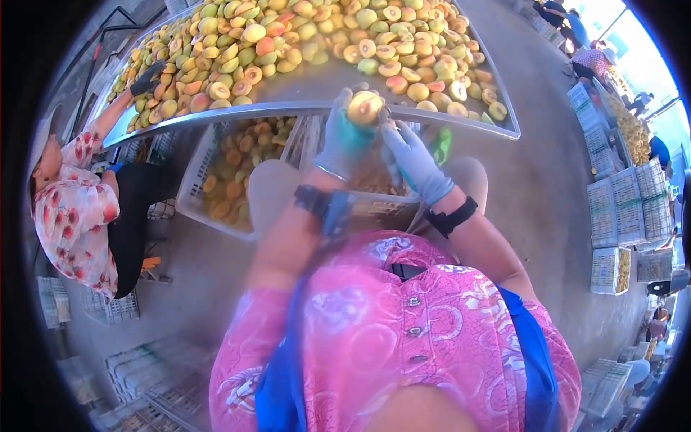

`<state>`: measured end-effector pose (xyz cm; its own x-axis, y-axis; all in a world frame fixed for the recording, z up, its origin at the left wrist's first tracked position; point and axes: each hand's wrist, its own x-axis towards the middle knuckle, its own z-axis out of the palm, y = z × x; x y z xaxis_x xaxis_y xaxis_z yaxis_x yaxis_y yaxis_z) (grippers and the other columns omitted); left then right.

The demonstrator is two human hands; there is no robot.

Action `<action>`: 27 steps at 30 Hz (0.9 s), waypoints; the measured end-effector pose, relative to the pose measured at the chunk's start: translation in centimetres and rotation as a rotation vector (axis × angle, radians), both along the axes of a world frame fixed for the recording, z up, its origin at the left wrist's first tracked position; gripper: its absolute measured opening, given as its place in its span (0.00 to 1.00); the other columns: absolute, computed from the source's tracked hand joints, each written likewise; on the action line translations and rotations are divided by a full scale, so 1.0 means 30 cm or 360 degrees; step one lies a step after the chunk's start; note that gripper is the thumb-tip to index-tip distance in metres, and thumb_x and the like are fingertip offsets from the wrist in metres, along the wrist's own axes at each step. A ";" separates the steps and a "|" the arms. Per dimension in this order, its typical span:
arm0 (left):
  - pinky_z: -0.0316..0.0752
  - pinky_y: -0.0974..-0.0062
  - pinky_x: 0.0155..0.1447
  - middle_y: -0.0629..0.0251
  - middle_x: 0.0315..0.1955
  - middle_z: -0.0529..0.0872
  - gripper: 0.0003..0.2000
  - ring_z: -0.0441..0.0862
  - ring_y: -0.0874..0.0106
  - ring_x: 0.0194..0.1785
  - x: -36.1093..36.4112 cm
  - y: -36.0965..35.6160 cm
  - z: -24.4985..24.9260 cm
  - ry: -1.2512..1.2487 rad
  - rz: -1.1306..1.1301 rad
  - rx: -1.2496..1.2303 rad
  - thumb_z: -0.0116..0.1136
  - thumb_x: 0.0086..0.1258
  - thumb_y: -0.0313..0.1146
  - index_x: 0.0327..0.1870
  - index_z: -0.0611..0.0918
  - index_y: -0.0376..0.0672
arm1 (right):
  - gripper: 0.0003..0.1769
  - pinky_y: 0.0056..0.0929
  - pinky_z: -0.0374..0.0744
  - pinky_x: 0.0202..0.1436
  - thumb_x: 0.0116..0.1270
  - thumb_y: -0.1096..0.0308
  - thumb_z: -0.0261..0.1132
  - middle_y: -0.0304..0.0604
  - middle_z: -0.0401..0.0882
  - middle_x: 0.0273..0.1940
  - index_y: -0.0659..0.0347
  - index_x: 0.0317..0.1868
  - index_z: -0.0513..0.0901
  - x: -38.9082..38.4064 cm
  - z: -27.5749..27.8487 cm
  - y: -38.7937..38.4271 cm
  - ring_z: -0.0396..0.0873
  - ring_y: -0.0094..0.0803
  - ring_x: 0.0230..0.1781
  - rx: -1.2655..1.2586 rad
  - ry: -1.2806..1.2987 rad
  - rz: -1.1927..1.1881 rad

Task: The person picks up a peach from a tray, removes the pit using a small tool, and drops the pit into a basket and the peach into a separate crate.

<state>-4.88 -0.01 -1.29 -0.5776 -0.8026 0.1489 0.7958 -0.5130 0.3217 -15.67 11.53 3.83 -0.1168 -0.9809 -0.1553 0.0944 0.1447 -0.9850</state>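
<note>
My left hand, in a grey and green glove, is closed round a halved yellow peach, its cut face turned up. Close beside the fruit, my gloved right hand has its fingers bent together around a small dark thing, too blurred to name. Both hands are at the near edge of a metal table heaped with yellow and reddish peaches, many of them cut in half. Below the hands stands a white crate with brownish contents, partly hidden by my arms.
Left of my knees is a white crate of peach pieces. A co-worker sits at the left, one dark-gloved hand in the fruit. Stacked crates line the right, with several people beyond. More crates stand at lower left.
</note>
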 end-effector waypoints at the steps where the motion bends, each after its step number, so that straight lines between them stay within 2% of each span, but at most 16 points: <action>1: 0.77 0.57 0.59 0.51 0.49 0.81 0.20 0.80 0.57 0.53 0.005 0.004 0.004 0.0059 -0.0113 0.0082 0.48 0.77 0.46 0.58 0.74 0.40 | 0.18 0.20 0.62 0.09 0.77 0.55 0.53 0.34 0.71 0.21 0.60 0.55 0.73 0.005 0.006 -0.005 0.64 0.21 0.09 -0.0013 -0.0011 0.0014; 5: 0.79 0.66 0.53 0.58 0.44 0.81 0.18 0.80 0.66 0.46 0.008 0.072 0.069 -0.0140 -0.0047 0.0162 0.43 0.79 0.45 0.59 0.71 0.42 | 0.13 0.19 0.64 0.15 0.75 0.54 0.55 0.33 0.70 0.23 0.53 0.47 0.75 0.029 0.040 -0.010 0.67 0.18 0.16 0.0072 -0.0005 0.0000; 7: 0.78 0.67 0.53 0.58 0.42 0.81 0.18 0.80 0.66 0.46 0.002 0.071 0.057 -0.0208 0.0070 -0.0069 0.44 0.78 0.45 0.58 0.72 0.40 | 0.17 0.20 0.66 0.18 0.75 0.53 0.55 0.34 0.71 0.24 0.56 0.53 0.75 0.025 0.017 -0.032 0.69 0.20 0.18 0.0015 0.0183 -0.0040; 8: 0.78 0.67 0.53 0.58 0.42 0.81 0.18 0.80 0.66 0.46 -0.002 0.074 0.059 -0.0214 0.0069 -0.0065 0.44 0.78 0.45 0.58 0.72 0.40 | 0.17 0.20 0.66 0.18 0.75 0.53 0.55 0.34 0.71 0.24 0.56 0.53 0.75 0.022 0.008 -0.039 0.69 0.20 0.18 0.0019 0.0177 -0.0041; 10: 0.78 0.70 0.52 0.58 0.40 0.80 0.18 0.80 0.67 0.45 -0.004 0.086 0.063 -0.0233 0.0161 -0.0010 0.45 0.78 0.44 0.55 0.73 0.39 | 0.20 0.23 0.71 0.24 0.76 0.53 0.54 0.37 0.75 0.26 0.60 0.55 0.74 0.022 -0.012 -0.045 0.74 0.23 0.23 -0.0223 0.0581 -0.0061; 11: 0.78 0.70 0.52 0.58 0.40 0.80 0.18 0.80 0.67 0.45 -0.001 0.090 0.065 -0.0238 0.0160 -0.0009 0.45 0.78 0.44 0.55 0.73 0.39 | 0.20 0.23 0.71 0.24 0.76 0.53 0.54 0.37 0.75 0.26 0.60 0.55 0.74 0.027 -0.023 -0.042 0.74 0.23 0.23 -0.0222 0.0576 -0.0061; 13: 0.77 0.72 0.52 0.59 0.39 0.80 0.17 0.79 0.68 0.45 0.005 0.098 0.063 -0.0365 0.0252 -0.0070 0.45 0.77 0.44 0.53 0.74 0.39 | 0.21 0.29 0.75 0.33 0.77 0.53 0.53 0.44 0.79 0.30 0.64 0.54 0.73 0.040 -0.043 -0.032 0.79 0.31 0.28 -0.0357 0.0920 -0.0143; 14: 0.77 0.72 0.52 0.59 0.39 0.80 0.17 0.79 0.68 0.45 0.003 0.101 0.061 -0.0369 0.0254 -0.0067 0.45 0.77 0.44 0.53 0.74 0.39 | 0.21 0.29 0.75 0.33 0.77 0.53 0.53 0.44 0.79 0.30 0.64 0.54 0.73 0.038 -0.059 -0.036 0.79 0.31 0.28 -0.0355 0.0916 -0.0141; 16: 0.78 0.73 0.50 0.60 0.39 0.80 0.17 0.79 0.69 0.43 -0.005 0.108 0.062 -0.0456 0.0473 -0.0217 0.47 0.77 0.46 0.50 0.75 0.40 | 0.21 0.34 0.77 0.36 0.77 0.54 0.53 0.51 0.80 0.33 0.66 0.51 0.72 0.026 -0.085 -0.049 0.80 0.38 0.31 -0.0540 0.1047 -0.0089; 17: 0.78 0.73 0.50 0.60 0.39 0.80 0.17 0.79 0.69 0.43 -0.001 0.109 0.065 -0.0459 0.0476 -0.0216 0.47 0.77 0.46 0.50 0.75 0.40 | 0.21 0.34 0.77 0.36 0.77 0.54 0.53 0.51 0.80 0.33 0.66 0.51 0.72 0.021 -0.090 -0.049 0.80 0.38 0.31 -0.0539 0.1044 -0.0087; 19: 0.78 0.72 0.48 0.61 0.39 0.80 0.19 0.79 0.69 0.41 0.005 0.109 0.079 -0.0454 0.0292 0.0051 0.48 0.77 0.49 0.48 0.76 0.40 | 0.21 0.37 0.77 0.39 0.77 0.55 0.52 0.55 0.80 0.35 0.68 0.51 0.72 0.014 -0.091 -0.048 0.80 0.42 0.34 -0.0612 0.1083 0.0010; 22: 0.78 0.72 0.45 0.62 0.39 0.80 0.20 0.79 0.70 0.40 0.031 0.111 0.091 -0.0356 0.0097 0.0108 0.49 0.77 0.50 0.47 0.77 0.39 | 0.20 0.37 0.77 0.41 0.78 0.55 0.52 0.51 0.80 0.36 0.67 0.51 0.72 0.023 -0.087 -0.038 0.80 0.38 0.35 -0.0475 0.1092 0.0031; 23: 0.78 0.72 0.45 0.62 0.39 0.80 0.20 0.79 0.70 0.40 0.033 0.115 0.086 -0.0353 0.0103 0.0105 0.49 0.77 0.50 0.47 0.77 0.39 | 0.20 0.37 0.77 0.41 0.78 0.55 0.52 0.51 0.80 0.36 0.67 0.51 0.72 0.027 -0.093 -0.035 0.80 0.38 0.35 -0.0481 0.1094 0.0035; 25: 0.78 0.71 0.45 0.62 0.39 0.80 0.20 0.79 0.70 0.41 0.038 0.127 0.071 -0.0374 0.0196 0.0039 0.49 0.76 0.51 0.47 0.77 0.39 | 0.19 0.34 0.77 0.41 0.78 0.55 0.52 0.44 0.79 0.34 0.65 0.51 0.73 0.041 -0.104 -0.026 0.78 0.33 0.35 -0.0293 0.0719 0.0098; 26: 0.78 0.71 0.45 0.62 0.39 0.80 0.20 0.79 0.70 0.41 0.030 0.126 0.055 -0.0376 0.0199 0.0039 0.49 0.76 0.51 0.47 0.77 0.39 | 0.19 0.34 0.77 0.41 0.78 0.55 0.52 0.44 0.79 0.34 0.65 0.51 0.73 0.046 -0.106 -0.026 0.78 0.33 0.35 -0.0294 0.0717 0.0101; 27: 0.79 0.72 0.47 0.60 0.40 0.81 0.20 0.81 0.68 0.43 0.019 0.127 0.036 -0.0582 0.0465 -0.0157 0.48 0.77 0.50 0.47 0.77 0.38 | 0.21 0.28 0.75 0.44 0.78 0.55 0.53 0.39 0.78 0.38 0.66 0.56 0.73 0.054 -0.110 -0.022 0.75 0.27 0.39 -0.0290 0.0530 0.0102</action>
